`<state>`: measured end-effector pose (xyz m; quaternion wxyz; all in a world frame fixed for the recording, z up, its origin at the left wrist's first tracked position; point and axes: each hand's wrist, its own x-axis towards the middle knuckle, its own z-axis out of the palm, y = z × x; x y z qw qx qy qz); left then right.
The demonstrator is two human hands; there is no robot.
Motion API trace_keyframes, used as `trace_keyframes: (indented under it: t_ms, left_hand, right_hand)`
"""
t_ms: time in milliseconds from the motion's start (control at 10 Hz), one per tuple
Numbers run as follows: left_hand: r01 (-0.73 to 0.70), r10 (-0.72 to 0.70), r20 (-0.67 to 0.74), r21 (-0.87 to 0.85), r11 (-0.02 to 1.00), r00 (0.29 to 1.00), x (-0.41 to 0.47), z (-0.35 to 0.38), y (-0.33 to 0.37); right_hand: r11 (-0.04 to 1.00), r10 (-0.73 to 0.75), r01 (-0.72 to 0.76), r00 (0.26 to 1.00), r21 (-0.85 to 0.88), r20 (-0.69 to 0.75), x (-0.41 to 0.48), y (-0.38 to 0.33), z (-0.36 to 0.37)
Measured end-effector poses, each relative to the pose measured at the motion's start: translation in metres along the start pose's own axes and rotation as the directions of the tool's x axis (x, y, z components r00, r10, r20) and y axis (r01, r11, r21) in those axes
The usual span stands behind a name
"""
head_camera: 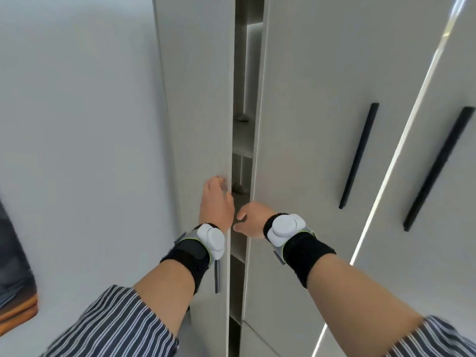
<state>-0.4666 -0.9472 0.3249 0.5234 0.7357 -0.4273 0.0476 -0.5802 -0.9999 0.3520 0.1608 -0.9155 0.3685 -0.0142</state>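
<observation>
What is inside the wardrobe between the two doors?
Through the narrow gap only pale shelves show, with a lit strip near the top. The left door and right door cover everything else.

Two cupboard doors ajar: left door (198, 99), right door (309, 124), a narrow gap (240, 73) between them with shelves (242, 152) inside. The left grip (216, 202) is on the left door's inner edge, and that door's handle (217, 276) is lower down. The right grip (253, 219) is just right of it, at the right door's edge. A bar handle (358, 155) lies further right, and a second bar handle (438, 168) beyond. The wall (77, 124) is off left.
</observation>
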Motion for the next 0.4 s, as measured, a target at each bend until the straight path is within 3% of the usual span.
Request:
trace_keyframes:
  t_ms: [400]
  left_hand:
    - [-0.051, 0.018, 0.290, 0.105, 0.993, 0.957, 0.019, 0.006, 0.013]
  right_hand:
    - [0.997, -0.058, 0.056, 0.998, -0.054, -0.030, 0.019, 0.009, -0.012]
